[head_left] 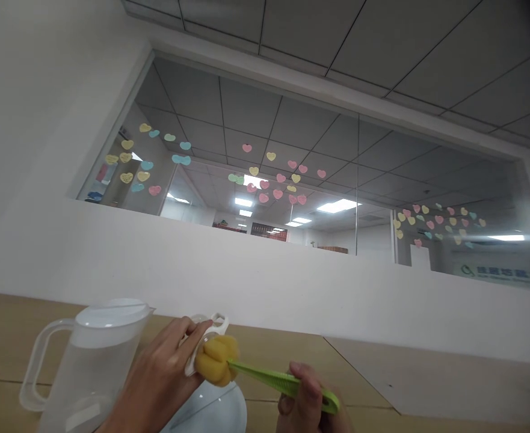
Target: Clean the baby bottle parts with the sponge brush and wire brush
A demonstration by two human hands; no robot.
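Note:
My left hand is wrapped round a small clear bottle with a white handled rim, tilted so that its mouth faces right. Most of the bottle is hidden behind the fingers. In my right hand is a sponge bottle brush with a ribbed green handle, gripped near its end. Its yellow sponge head sits at the bottle's mouth; I cannot tell how far inside it reaches. Below my left hand is a pale bowl, partly covered by the wrist.
A translucent lidded pitcher stands left of my left hand, its handle pointing left. The wooden surface meets a white wall. Above is a long window with heart-shaped sticky notes.

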